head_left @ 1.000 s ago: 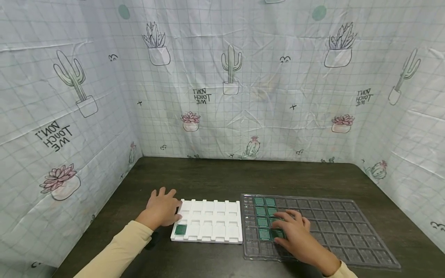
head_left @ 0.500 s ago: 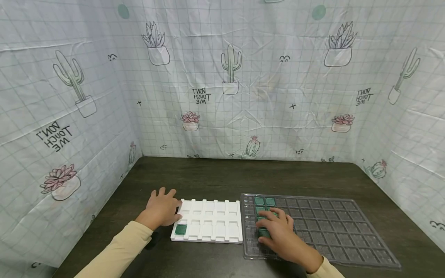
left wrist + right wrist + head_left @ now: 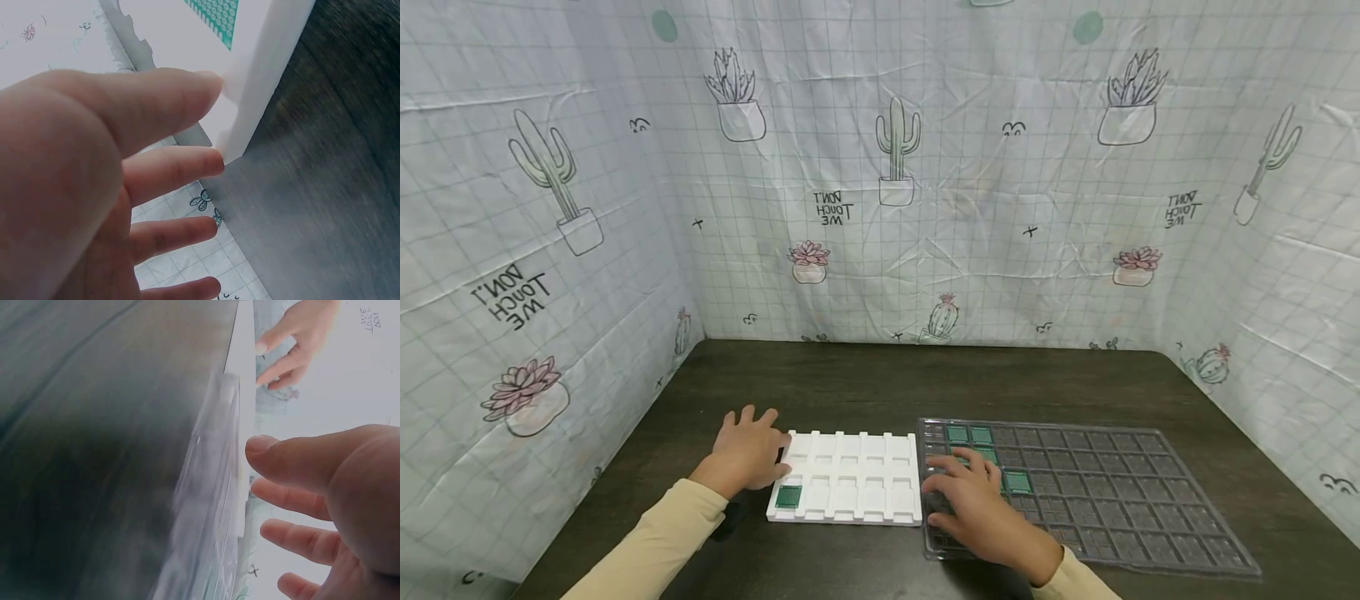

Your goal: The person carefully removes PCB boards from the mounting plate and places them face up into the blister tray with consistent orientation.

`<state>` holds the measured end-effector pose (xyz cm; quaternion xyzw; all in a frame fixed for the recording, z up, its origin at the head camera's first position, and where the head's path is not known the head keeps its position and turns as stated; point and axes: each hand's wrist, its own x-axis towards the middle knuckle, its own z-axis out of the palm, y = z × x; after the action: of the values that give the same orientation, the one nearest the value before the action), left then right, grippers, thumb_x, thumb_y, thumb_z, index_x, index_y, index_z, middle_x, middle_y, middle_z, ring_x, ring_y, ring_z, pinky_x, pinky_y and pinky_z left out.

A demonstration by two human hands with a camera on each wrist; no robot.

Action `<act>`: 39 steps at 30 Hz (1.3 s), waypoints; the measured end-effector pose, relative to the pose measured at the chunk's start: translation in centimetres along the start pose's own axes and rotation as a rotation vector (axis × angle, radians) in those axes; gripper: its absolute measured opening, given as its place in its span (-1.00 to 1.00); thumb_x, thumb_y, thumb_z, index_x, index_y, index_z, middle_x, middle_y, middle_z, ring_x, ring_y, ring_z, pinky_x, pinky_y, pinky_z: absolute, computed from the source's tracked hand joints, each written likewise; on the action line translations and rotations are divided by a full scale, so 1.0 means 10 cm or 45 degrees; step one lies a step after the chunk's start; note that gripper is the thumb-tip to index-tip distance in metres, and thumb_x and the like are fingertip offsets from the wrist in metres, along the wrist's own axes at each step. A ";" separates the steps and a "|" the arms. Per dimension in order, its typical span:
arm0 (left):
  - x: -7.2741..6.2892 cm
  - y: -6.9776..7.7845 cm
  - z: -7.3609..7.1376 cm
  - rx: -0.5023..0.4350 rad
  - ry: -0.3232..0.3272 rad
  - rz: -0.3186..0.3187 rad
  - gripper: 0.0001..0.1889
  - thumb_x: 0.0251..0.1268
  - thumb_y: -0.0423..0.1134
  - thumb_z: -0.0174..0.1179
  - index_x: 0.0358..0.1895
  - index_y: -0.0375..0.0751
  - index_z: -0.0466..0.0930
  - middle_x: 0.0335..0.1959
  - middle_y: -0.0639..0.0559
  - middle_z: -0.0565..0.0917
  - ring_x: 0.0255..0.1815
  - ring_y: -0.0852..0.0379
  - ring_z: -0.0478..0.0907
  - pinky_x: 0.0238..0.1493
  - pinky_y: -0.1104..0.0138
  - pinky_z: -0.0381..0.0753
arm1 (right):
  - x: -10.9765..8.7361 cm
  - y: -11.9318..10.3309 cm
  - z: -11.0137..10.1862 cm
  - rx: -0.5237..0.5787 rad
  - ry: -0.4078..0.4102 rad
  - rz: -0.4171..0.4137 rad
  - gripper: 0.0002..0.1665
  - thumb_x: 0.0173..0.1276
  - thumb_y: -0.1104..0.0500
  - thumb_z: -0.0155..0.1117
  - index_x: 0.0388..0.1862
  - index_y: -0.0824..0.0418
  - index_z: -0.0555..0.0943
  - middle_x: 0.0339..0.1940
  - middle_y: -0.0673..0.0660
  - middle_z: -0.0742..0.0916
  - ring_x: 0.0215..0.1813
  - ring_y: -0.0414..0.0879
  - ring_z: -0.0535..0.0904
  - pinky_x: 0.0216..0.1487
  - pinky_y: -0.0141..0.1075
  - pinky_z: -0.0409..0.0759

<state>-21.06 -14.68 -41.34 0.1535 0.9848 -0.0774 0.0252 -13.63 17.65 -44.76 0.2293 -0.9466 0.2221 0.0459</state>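
Observation:
My left hand (image 3: pixel 747 454) rests at the left end of a white slotted tray (image 3: pixel 847 468). Its fingers are spread, with thumb and index fingertip touching the tray's corner in the left wrist view. One small green square circuit board (image 3: pixel 787 497) lies in the tray's near left slot. My right hand (image 3: pixel 977 508) is over the left part of a clear plastic tray (image 3: pixel 1120 500). Its fingers reach to that tray's left edge, apart from one another, and I see nothing held between them. Several green boards (image 3: pixel 981 435) sit in the clear tray, some hidden beneath this hand.
The two trays lie side by side on a dark wooden table (image 3: pixel 820 379). A cloth backdrop (image 3: pixel 1000 183) printed with cacti closes off the back and both sides. Beside my left wrist lies a black object (image 3: pixel 727 521), partly hidden.
My right hand has moved left across the clear tray, from the second column of boards to the tray's left edge. One board farther right has come into view. My left hand stays put.

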 end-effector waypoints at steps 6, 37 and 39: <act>0.00 0.00 -0.01 -0.004 0.007 0.005 -0.53 0.20 0.11 0.31 0.14 0.02 0.64 0.29 -0.19 0.45 0.36 -0.41 0.26 0.30 -0.32 0.25 | 0.07 -0.13 0.03 -0.008 0.013 -0.058 -0.74 0.16 0.15 0.49 -0.16 0.04 0.67 0.28 0.14 0.56 0.39 0.29 0.19 0.16 0.38 0.04; -0.01 0.05 0.03 0.006 0.025 -0.006 -0.53 0.20 0.12 0.30 0.14 0.03 0.65 0.30 -0.16 0.46 0.38 -0.40 0.24 0.31 -0.32 0.23 | 0.64 -0.67 0.25 -0.102 -0.045 -0.149 -0.69 0.26 0.02 0.42 -0.03 0.03 0.68 0.33 0.09 0.54 0.41 0.18 0.20 0.21 0.30 0.15; 0.00 0.05 0.04 0.004 0.021 -0.016 -0.53 0.21 0.12 0.30 0.15 0.04 0.65 0.31 -0.15 0.45 0.39 -0.39 0.23 0.33 -0.31 0.22 | 0.67 -0.69 0.27 -0.102 -0.046 -0.149 -0.68 0.25 0.02 0.43 -0.03 0.03 0.68 0.33 0.09 0.53 0.42 0.19 0.20 0.20 0.28 0.17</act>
<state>-20.90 -14.26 -41.78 0.1480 0.9858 -0.0779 0.0163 -16.46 8.20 -43.19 0.2860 -0.9404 0.1767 0.0507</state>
